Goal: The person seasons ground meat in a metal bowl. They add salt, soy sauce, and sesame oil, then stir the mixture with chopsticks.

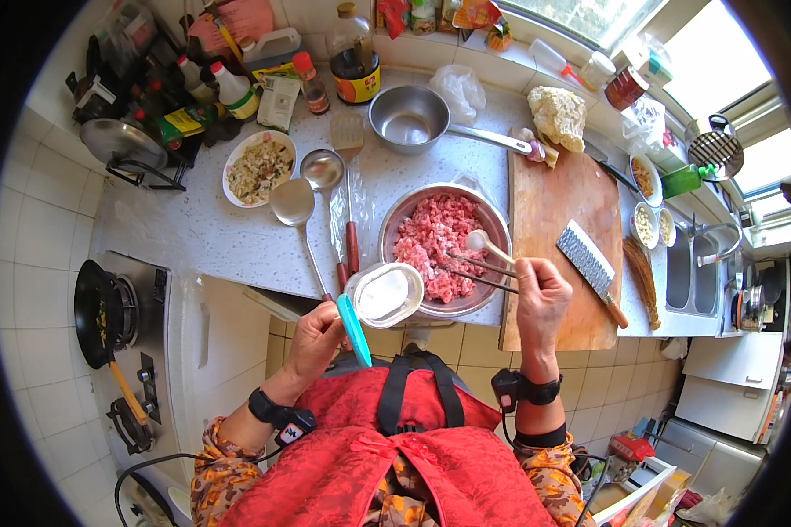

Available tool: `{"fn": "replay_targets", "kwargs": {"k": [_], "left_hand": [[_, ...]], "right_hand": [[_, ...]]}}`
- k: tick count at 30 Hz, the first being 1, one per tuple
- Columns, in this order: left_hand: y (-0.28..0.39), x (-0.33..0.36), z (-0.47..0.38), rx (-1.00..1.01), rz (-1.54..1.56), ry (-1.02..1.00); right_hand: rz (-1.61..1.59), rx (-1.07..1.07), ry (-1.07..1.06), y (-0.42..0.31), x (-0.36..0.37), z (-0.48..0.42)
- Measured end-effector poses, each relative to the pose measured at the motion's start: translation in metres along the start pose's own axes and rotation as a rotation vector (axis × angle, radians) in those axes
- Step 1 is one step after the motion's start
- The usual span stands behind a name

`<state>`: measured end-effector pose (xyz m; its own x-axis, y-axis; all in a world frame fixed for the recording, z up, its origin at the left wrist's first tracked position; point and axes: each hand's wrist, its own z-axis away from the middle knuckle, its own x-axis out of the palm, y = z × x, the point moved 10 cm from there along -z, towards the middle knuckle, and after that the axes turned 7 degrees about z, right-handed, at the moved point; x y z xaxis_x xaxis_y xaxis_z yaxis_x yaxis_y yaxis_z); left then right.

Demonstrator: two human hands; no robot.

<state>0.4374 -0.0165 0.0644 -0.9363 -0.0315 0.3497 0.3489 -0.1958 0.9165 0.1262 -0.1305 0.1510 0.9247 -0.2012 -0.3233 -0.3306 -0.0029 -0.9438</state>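
My left hand [315,342] grips a clear container [385,295] of white granules by its raised turquoise lid [354,331]. The container is tilted at the near left rim of a steel bowl [501,227]. Raw minced meat [428,224] fills much of that bowl, with some white bits on it. In my right hand [542,290] are a small white spoon [491,245] and a pair of dark chopsticks [478,273]. The spoon's bowl hangs over the meat. The chopstick tips reach into the meat. Whether the spoon carries anything I cannot tell.
Right of the bowl, a cleaver [586,260] lies on a wooden cutting board [534,204]. A steel saucepan [409,118] stands behind. Left are a ladle [323,170], spatulas and a plate of food [259,168]. A wok [95,316] sits on the stove at far left.
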Motion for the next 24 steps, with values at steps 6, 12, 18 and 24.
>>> {"fn": "replay_targets", "kwargs": {"k": [6,12,18,24], "left_hand": [[0.003,-0.004,0.003,0.041,-0.048,0.043],[0.002,-0.009,0.006,0.043,-0.079,0.043],[-0.002,-0.016,0.011,0.012,-0.005,0.072],[0.005,-0.026,0.010,0.088,-0.067,0.110]], "right_hand": [[0.318,-0.289,0.139,-0.022,0.011,-0.028],[0.256,-0.206,0.200,-0.008,0.008,-0.048],[0.244,-0.162,0.168,0.004,0.008,-0.050],[0.070,-0.027,-0.109,0.002,0.043,-0.023]]}}
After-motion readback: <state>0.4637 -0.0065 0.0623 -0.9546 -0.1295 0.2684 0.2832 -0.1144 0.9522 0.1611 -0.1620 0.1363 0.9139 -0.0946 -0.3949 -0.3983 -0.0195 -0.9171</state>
